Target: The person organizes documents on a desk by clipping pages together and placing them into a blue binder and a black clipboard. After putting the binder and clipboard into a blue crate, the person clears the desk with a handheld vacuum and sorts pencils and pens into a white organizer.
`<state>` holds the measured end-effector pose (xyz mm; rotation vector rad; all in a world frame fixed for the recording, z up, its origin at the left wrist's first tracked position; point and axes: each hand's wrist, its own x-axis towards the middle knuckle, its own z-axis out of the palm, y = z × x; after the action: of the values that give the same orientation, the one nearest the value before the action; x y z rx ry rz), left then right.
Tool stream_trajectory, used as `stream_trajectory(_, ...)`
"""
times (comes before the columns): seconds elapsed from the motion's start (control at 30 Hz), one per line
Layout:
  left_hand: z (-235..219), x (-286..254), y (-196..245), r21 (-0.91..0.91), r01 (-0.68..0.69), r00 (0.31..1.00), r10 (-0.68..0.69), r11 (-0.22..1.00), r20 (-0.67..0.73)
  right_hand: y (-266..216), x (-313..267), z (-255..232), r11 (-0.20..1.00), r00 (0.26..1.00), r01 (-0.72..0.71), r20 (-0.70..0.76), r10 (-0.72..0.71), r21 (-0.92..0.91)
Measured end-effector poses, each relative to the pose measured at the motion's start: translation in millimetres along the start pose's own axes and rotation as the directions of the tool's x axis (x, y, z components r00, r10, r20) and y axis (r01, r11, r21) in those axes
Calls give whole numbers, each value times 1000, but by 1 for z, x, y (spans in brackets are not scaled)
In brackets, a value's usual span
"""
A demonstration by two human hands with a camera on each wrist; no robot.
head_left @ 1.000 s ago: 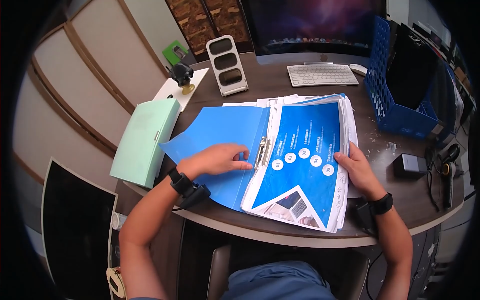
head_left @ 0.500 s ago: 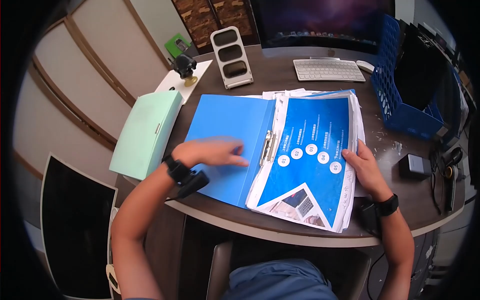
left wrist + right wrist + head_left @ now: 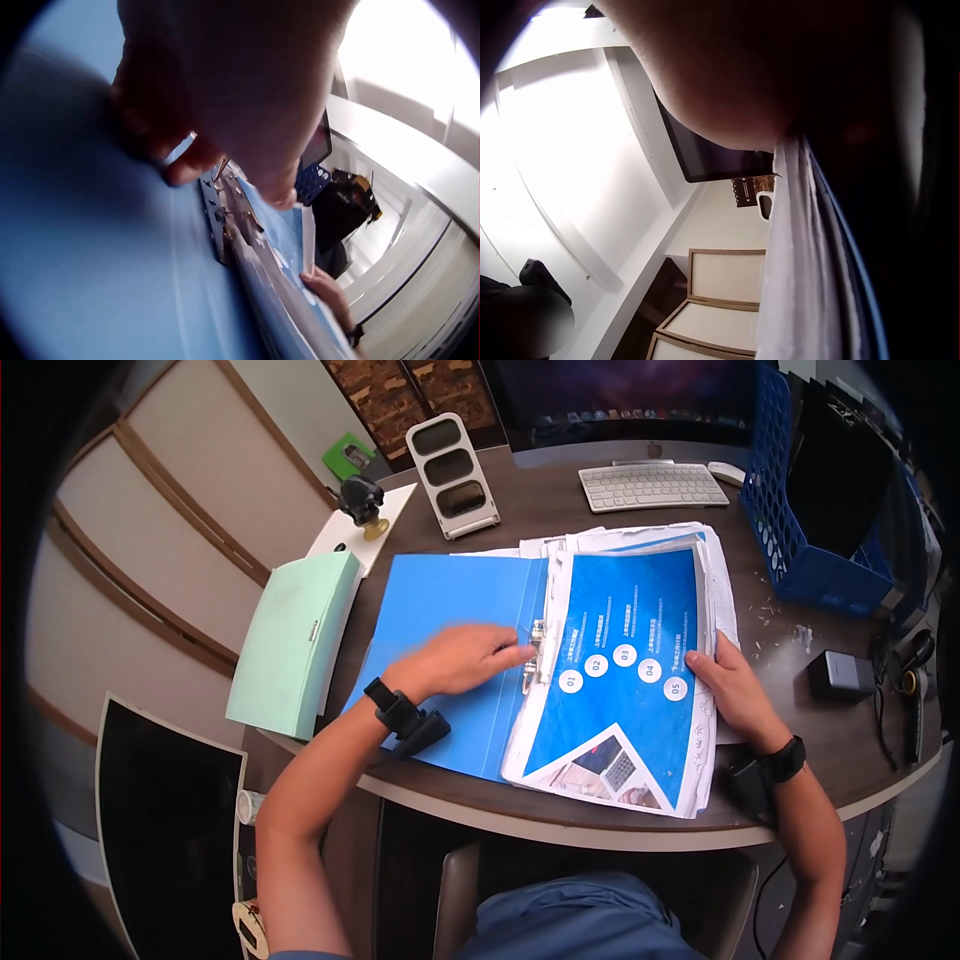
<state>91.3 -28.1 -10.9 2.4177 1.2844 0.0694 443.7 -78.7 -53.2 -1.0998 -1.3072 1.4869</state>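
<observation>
A blue ring binder [image 3: 440, 585] lies open on the desk, with a stack of papers [image 3: 715, 570] on its right side. The top sheet [image 3: 625, 600] is blue with numbered white circles and a laptop photo. My left hand [image 3: 465, 658] reaches over the inner cover, fingertips right at the metal clip [image 3: 530, 672] along the spine. In the left wrist view, thumb and fingers stand apart on either side of the clip [image 3: 225, 214]. My right hand [image 3: 738, 690] grips the stack's right edge, thumb on top and fingers hidden beneath; the right wrist view shows the layered paper edges [image 3: 799, 247].
A mint-green file box [image 3: 290, 640] stands at the left. Behind the binder are a white three-slot holder [image 3: 452, 475], a keyboard [image 3: 655, 488] and a monitor. A blue perforated file rack [image 3: 820, 580], a small dark box [image 3: 840, 675] and cables are at the right.
The left hand first drew back left from the clip, then came right to it again. The binder's left cover, bent up at its corner earlier, now lies flat. The right hand keeps its grip.
</observation>
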Motion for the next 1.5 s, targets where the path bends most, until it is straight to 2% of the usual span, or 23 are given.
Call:
stream_trajectory(0.1,7,-7,-14,-197,-5,1000,2,980,-14,-1,1,-2,1000,1000,-8,-8,8,-9)
stream_trajectory(0.13,-10,-17,4,-497,170,985,-163,851,58,1,2,-4,1000,1000,-1,4,1,11)
stream_trajectory(0.17,-20,-26,13,-494,171,985,-162,853,61,2,2,-5,999,1000,5,13,-5,37)
stream_trajectory(0.23,-30,-50,26,-508,-11,962,-130,861,-241,-6,-3,2,991,1000,-9,-8,10,133)
stream_trajectory(0.3,-35,-80,39,-586,80,958,-225,806,-178,-16,-5,4,976,1000,-12,-22,17,219)
stream_trajectory(0.37,-38,-112,51,-636,314,946,-287,705,149,-23,-7,3,942,1000,19,-15,-15,334)
stream_trajectory(0.43,-29,-131,60,-548,433,883,-213,716,419,-24,-6,-3,933,1000,27,-3,-28,360)
stream_trajectory(0.57,-4,-137,56,-504,505,842,-270,701,468,-21,-5,-1,898,996,86,-3,-94,432)
stream_trajectory(0.63,7,-132,46,-744,398,912,-317,536,260,-19,-3,-1,880,989,148,-50,-141,451)
stream_trajectory(0.67,10,-126,35,-751,420,900,-340,510,272,-20,-3,-3,880,987,154,-37,-154,450)
stream_trajectory(0.7,14,-122,33,-752,409,905,-333,516,263,-21,-3,-4,881,986,165,-41,-164,444)
stream_trajectory(0.77,23,-113,33,-759,230,935,-355,609,-2,-21,-1,-6,860,975,221,-122,-185,459)
stream_trajectory(0.83,20,-108,31,-792,170,954,-300,587,-18,-22,-4,-1,856,974,225,-131,-185,466)
stream_trajectory(0.9,20,-92,54,-900,-68,851,-445,431,-278,-21,-2,-6,859,983,182,-106,-149,479)
stream_trajectory(0.97,22,-78,65,-924,-146,830,-465,352,-309,-23,-4,-5,848,982,188,-92,-164,496)
stream_trajectory(1.03,23,-68,61,-837,-329,693,-490,437,-528,-22,-3,-2,846,996,87,-38,-79,526)
stream_trajectory(1.1,6,-70,62,-859,-230,745,-485,458,-458,-22,1,-5,856,998,57,-45,-40,514)
stream_trajectory(1.17,-9,-65,65,-687,-104,689,-446,719,-571,-20,2,-7,807,1000,-21,21,11,590)
stream_trajectory(1.23,-27,-62,82,-681,-146,686,-422,718,-592,-20,1,-9,819,997,-41,71,0,572)
stream_trajectory(1.3,-36,-64,77,-377,-140,579,-233,916,-781,-20,1,-8,870,999,-38,34,25,492)
stream_trajectory(1.37,-42,-63,74,-337,-141,592,-193,931,-783,-22,1,-5,861,999,-39,26,30,507)
stream_trajectory(1.43,-45,-60,74,-189,-175,510,-75,966,-857,-22,2,-1,834,999,-18,-18,33,552)
stream_trajectory(1.5,-55,-63,76,-210,-168,473,-108,963,-874,-18,7,-2,870,996,32,-91,15,492)
